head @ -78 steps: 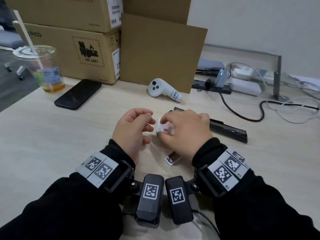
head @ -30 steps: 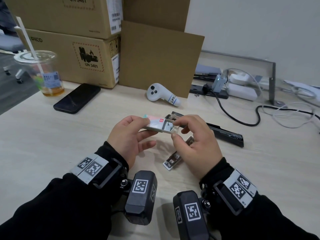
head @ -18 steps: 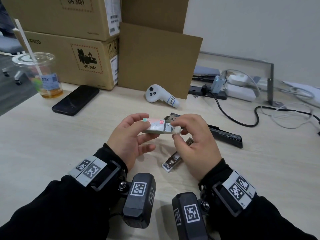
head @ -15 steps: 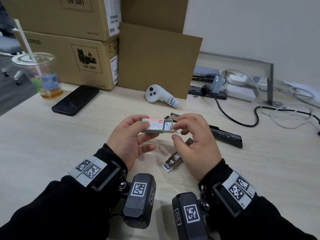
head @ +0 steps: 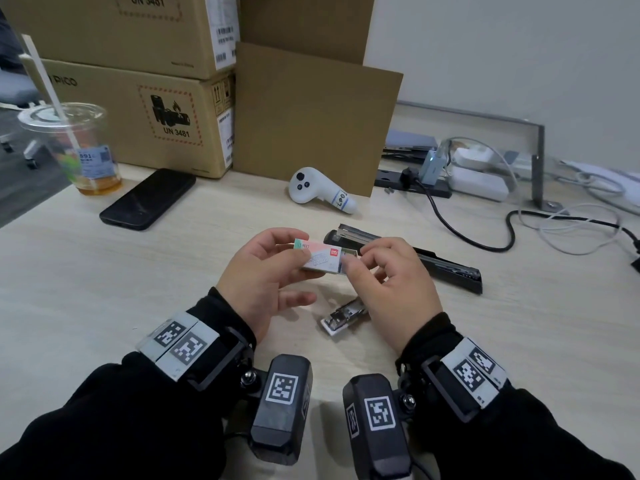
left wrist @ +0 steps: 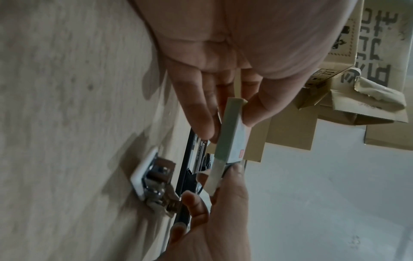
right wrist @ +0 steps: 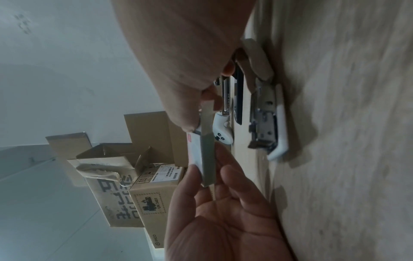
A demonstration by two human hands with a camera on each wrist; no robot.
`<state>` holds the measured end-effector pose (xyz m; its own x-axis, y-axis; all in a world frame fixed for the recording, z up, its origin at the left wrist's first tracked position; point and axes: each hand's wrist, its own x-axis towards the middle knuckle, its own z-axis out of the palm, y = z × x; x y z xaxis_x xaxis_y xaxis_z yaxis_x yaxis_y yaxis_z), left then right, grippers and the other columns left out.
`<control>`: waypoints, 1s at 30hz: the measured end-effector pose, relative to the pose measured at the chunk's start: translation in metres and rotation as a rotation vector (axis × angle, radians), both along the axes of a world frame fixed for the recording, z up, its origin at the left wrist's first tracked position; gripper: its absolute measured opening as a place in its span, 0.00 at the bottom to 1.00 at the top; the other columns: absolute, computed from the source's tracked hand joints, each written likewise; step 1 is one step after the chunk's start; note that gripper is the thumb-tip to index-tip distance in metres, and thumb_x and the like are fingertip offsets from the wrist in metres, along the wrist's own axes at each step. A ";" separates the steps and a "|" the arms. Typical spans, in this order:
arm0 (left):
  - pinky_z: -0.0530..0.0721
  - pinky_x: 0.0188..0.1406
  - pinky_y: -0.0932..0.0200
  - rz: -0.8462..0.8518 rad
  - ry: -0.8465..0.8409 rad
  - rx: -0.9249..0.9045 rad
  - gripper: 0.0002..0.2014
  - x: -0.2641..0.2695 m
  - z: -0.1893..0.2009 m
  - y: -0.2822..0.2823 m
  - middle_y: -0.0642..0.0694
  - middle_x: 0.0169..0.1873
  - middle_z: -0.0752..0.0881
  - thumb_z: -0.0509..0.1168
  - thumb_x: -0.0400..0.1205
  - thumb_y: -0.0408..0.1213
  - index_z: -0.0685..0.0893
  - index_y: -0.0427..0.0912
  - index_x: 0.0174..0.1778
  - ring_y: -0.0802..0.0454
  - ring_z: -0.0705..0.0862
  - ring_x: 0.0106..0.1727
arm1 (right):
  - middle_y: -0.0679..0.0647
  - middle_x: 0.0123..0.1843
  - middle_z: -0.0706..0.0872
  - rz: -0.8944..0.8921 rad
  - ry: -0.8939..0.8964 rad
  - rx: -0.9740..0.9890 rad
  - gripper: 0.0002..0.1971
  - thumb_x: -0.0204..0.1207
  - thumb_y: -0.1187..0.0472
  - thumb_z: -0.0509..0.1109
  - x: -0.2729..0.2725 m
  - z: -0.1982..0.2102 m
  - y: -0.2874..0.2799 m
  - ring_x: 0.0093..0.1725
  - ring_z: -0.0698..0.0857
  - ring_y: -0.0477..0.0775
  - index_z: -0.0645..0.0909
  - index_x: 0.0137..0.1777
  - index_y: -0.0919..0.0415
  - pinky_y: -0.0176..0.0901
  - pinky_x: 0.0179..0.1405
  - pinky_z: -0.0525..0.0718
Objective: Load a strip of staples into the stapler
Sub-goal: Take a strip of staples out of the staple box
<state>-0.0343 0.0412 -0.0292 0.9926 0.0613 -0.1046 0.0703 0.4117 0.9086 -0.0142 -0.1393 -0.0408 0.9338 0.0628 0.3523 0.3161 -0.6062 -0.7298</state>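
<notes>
My left hand holds a small pink-and-white staple box above the table, thumb on one face and fingers on the other. My right hand pinches the inner tray, which pokes out of the box's right end. A long black stapler lies opened flat on the table just behind my hands. A small white-and-metal stapler lies on the table below my right hand, also visible in the left wrist view. No loose staple strip is visible.
A white controller lies behind the stapler. A black phone and a plastic cup with a straw are at the far left. Cardboard boxes line the back. Cables and a power strip fill the right.
Since the earliest frame the hands have lifted the staple box off the table. Over the last second they hold it nearly still, the right fingers shifting at the tray end.
</notes>
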 end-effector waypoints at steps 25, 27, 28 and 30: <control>0.87 0.26 0.55 0.064 -0.012 0.023 0.08 0.001 -0.002 -0.001 0.34 0.53 0.90 0.68 0.81 0.28 0.86 0.44 0.52 0.42 0.92 0.47 | 0.33 0.46 0.85 -0.044 0.030 0.107 0.11 0.63 0.38 0.65 0.004 -0.004 0.000 0.46 0.82 0.40 0.82 0.34 0.42 0.62 0.59 0.82; 0.87 0.26 0.55 0.100 -0.017 0.016 0.08 0.003 -0.002 0.000 0.34 0.54 0.90 0.67 0.82 0.28 0.85 0.43 0.54 0.43 0.92 0.47 | 0.33 0.46 0.84 -0.074 0.039 0.080 0.12 0.63 0.35 0.65 0.005 -0.002 -0.002 0.48 0.82 0.40 0.83 0.38 0.39 0.63 0.61 0.81; 0.87 0.27 0.55 0.120 -0.018 0.011 0.09 0.003 -0.002 0.001 0.35 0.54 0.90 0.67 0.82 0.28 0.85 0.43 0.55 0.43 0.93 0.47 | 0.33 0.47 0.84 -0.095 0.030 0.052 0.12 0.64 0.34 0.65 0.005 -0.001 -0.003 0.50 0.81 0.40 0.82 0.38 0.39 0.62 0.62 0.80; 0.87 0.27 0.55 0.152 -0.018 0.002 0.09 0.003 -0.003 0.002 0.36 0.53 0.90 0.66 0.83 0.28 0.84 0.42 0.56 0.45 0.93 0.46 | 0.35 0.50 0.84 -0.126 0.035 -0.042 0.13 0.66 0.35 0.67 0.006 0.001 -0.004 0.56 0.80 0.42 0.83 0.35 0.42 0.58 0.64 0.74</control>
<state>-0.0310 0.0432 -0.0319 0.9736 0.2113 -0.0867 -0.0089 0.4143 0.9101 -0.0079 -0.1437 -0.0395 0.9468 -0.0423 0.3190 0.2101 -0.6695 -0.7125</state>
